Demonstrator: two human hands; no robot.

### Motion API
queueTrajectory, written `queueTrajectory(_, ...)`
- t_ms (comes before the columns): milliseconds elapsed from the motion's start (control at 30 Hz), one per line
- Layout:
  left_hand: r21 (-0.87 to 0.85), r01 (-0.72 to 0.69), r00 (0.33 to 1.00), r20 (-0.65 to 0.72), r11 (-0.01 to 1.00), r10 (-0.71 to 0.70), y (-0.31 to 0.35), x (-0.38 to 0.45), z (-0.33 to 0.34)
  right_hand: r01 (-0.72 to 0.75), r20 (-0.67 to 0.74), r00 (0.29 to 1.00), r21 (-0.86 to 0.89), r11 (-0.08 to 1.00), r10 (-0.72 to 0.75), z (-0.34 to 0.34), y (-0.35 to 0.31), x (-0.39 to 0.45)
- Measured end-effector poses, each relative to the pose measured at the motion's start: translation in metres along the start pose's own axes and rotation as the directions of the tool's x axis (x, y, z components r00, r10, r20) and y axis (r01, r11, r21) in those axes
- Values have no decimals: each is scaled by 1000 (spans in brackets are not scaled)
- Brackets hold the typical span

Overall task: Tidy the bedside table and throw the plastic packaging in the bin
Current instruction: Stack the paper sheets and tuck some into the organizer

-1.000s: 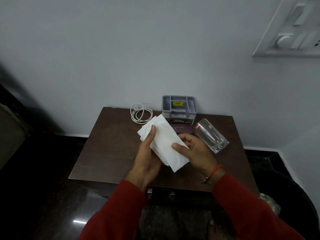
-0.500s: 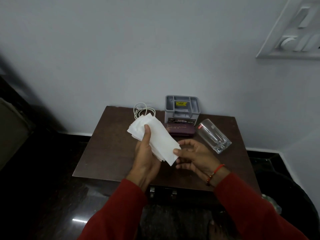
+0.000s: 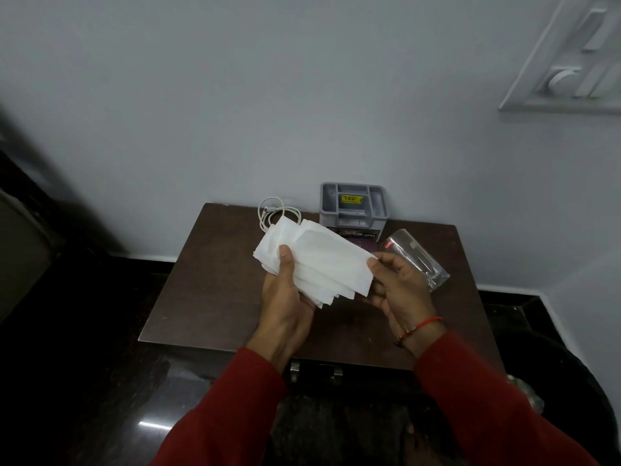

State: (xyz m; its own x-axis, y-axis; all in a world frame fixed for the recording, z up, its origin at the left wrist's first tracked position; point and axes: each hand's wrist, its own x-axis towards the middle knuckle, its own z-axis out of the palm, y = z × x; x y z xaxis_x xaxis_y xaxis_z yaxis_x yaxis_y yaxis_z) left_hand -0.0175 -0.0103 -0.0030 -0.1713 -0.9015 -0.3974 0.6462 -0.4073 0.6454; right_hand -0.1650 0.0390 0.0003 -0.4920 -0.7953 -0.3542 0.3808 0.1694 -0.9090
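I hold a stack of white tissues [image 3: 319,260] above the brown bedside table [image 3: 208,297]. My left hand [image 3: 285,304] grips the stack from below, its thumb pressed on top. My right hand [image 3: 400,290] pinches the right corner of the top tissue. A clear glass [image 3: 416,257] lies on its side on the table at the right. A grey compartment organiser [image 3: 353,206] stands at the back against the wall, with a dark purple case partly hidden behind the tissues. A coiled white cable [image 3: 272,213] lies at the back left.
A dark round bin [image 3: 564,381] with something pale inside stands on the floor at the right of the table. A white switch panel [image 3: 571,62] is on the wall upper right. The floor is dark and glossy.
My right hand has come back onto the stack and pinches the right corner of the top tissue. The stack has turned flatter and shifted slightly right.
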Motion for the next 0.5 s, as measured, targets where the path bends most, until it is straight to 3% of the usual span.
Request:
queueTrajectory(100,-34,-5,1000,-4,999,5,0,1,-1,1,-55,998,73,997,3,-2,-2,2)
queueTrajectory(267,-58,-1,1000,10,998,2,-2,2,-2,25,51,998,100,995,-30,-2,-11,1)
queueTrajectory(367,-44,-13,1000,1,999,13,-1,3,-3,168,-105,982,79,983,-160,-13,-28,17)
queueTrajectory(433,-43,0,1000,-27,999,-1,0,4,-2,307,-238,917,-90,948,-320,-25,-47,34)
queueTrajectory(500,-36,28,999,-46,999,-30,0,4,-1,411,-271,808,-377,830,-524,-33,-70,51)
